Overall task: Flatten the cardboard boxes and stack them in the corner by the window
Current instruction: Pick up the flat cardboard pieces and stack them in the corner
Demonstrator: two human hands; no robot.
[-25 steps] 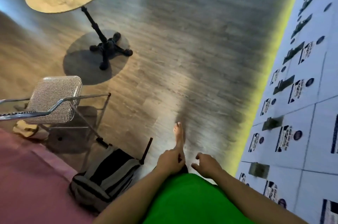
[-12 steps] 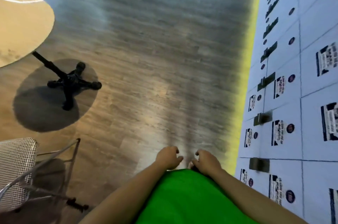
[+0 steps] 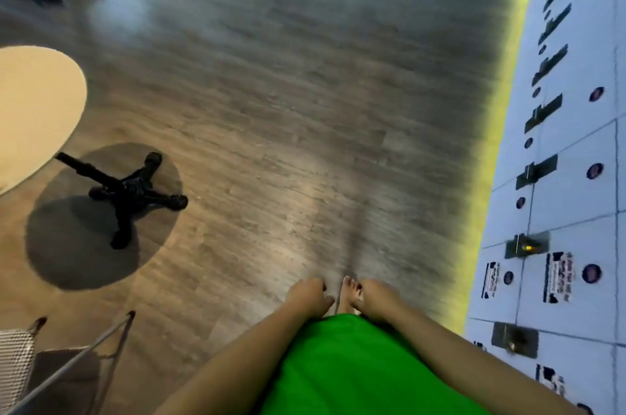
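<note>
No cardboard box is in view, though one would likely prove light, stiff and best gripped along its edges, while the left hand (image 3: 310, 296) and right hand (image 3: 377, 299) hang loosely curled and empty above the wooden floor (image 3: 271, 109).

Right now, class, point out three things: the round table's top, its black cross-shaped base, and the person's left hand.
round table top (image 3: 34, 109), head view, on the bare pale surface.
black cross-shaped base (image 3: 133, 189), head view, at the hub where its feet meet.
left hand (image 3: 310, 297), head view, on its back.
</note>
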